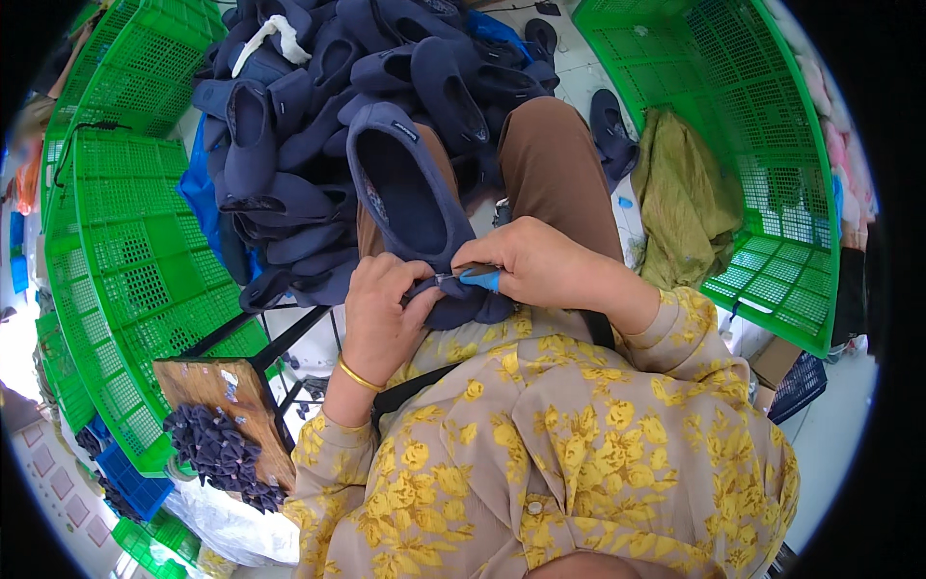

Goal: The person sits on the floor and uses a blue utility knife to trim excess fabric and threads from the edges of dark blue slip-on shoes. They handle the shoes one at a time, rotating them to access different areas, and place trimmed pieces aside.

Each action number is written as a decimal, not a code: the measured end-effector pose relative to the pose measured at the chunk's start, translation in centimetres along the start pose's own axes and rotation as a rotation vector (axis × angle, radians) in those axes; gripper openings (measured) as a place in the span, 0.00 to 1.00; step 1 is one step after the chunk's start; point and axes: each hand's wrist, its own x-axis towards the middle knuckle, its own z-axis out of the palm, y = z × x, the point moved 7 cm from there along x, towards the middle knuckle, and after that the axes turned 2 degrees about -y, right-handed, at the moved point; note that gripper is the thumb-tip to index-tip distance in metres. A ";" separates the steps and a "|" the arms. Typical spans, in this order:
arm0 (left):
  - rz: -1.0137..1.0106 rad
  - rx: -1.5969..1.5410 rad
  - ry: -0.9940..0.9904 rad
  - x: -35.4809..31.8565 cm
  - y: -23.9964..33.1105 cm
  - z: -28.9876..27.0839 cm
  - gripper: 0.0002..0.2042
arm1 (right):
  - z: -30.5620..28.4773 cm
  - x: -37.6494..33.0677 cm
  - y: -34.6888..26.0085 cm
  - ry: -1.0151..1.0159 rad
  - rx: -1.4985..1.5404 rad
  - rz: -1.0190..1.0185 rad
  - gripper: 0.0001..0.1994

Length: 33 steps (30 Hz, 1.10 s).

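Note:
A navy slipper with a grey rim lies across my lap, its opening facing up. Below it, close to my body, is more navy padded material, perhaps a second slipper; its shape is partly covered. My left hand, with a gold bangle at the wrist, pinches this navy material between thumb and fingers. My right hand is closed around a small dark metal tool like thread snips, with a blue piece by the fingers. The tool's tip meets the material beside my left fingertips.
A big heap of navy slippers lies ahead and left, a white cloth strip on top. Green plastic crates stand left, another green crate right, near an olive cloth. A wooden-topped stool bears small dark fabric pieces.

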 end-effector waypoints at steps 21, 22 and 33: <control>0.026 -0.181 0.069 -0.1 -0.8 0.4 0.09 | 0.0 -0.1 0.6 -0.084 0.006 0.025 0.18; 0.019 -0.197 0.061 -0.1 -1.0 0.5 0.09 | 0.2 -0.1 0.8 -0.086 0.019 0.028 0.19; -0.016 -0.272 0.033 0.0 -1.5 1.0 0.08 | 0.3 -0.2 1.4 -0.130 0.053 0.016 0.23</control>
